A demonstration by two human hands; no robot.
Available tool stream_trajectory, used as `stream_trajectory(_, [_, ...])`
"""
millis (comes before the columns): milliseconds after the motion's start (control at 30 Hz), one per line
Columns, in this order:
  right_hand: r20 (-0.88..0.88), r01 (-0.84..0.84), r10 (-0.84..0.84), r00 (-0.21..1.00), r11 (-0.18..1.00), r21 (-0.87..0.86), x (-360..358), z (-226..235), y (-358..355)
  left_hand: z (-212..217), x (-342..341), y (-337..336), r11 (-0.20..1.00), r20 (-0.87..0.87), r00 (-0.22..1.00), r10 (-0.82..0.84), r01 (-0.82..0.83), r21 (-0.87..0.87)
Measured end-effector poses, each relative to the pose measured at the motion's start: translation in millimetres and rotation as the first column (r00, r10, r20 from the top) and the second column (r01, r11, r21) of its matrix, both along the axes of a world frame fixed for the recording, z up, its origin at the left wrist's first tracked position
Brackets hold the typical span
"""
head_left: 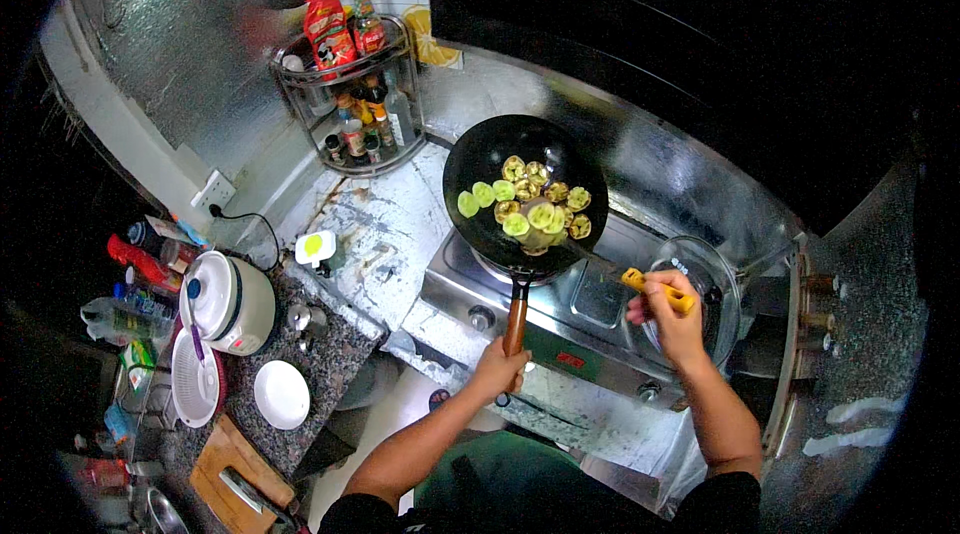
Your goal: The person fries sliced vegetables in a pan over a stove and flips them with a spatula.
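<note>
A black wok point(524, 192) sits on the steel gas stove point(590, 319) and holds several green and browned vegetable slices point(532, 202). My left hand point(499, 371) grips the wok's wooden handle point(515, 319) at its near end. My right hand point(671, 319) is closed around the yellow handle of a spatula point(655, 290), whose metal shaft reaches left into the wok among the slices.
A glass lid point(702, 286) lies on the stove's right burner. A corner rack of sauce bottles point(355, 84) stands at the back. On the left counter are a white rice cooker point(232, 299), a white plate point(281, 394), a colander point(194, 377) and a wooden cutting board point(235, 484).
</note>
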State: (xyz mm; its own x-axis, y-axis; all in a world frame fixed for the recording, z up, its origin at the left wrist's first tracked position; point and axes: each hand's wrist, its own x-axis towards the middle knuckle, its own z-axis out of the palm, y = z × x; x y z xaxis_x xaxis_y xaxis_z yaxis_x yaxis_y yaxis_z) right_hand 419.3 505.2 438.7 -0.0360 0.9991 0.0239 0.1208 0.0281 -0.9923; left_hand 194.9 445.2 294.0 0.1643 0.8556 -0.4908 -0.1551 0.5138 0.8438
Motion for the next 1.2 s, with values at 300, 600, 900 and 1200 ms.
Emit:
stream_trajectory(300, [0.994,-0.913,0.101,0.041,0.408,-0.004,-34,30,-27,-12,-3,1,1.0,0.073,0.997,0.004,-0.003,-0.017])
stream_trajectory(600, [0.995,-0.84,0.099,0.0,0.539,-0.054,-35,62,-47,-5,-16,3,0.999,0.029,0.998,-0.052,0.052,-0.007])
stream_trajectory(900, [0.785,-0.485,0.044,0.618,0.807,0.336,-29,27,-16,-11,-22,4,0.997,0.072,0.995,-0.073,0.074,-0.018])
stream_trajectory(1200, [-0.165,0.212,-0.237,0.957,0.965,-0.155,-45,27,40,-15,-20,4,0.998,0.025,0.998,-0.056,0.056,-0.007])
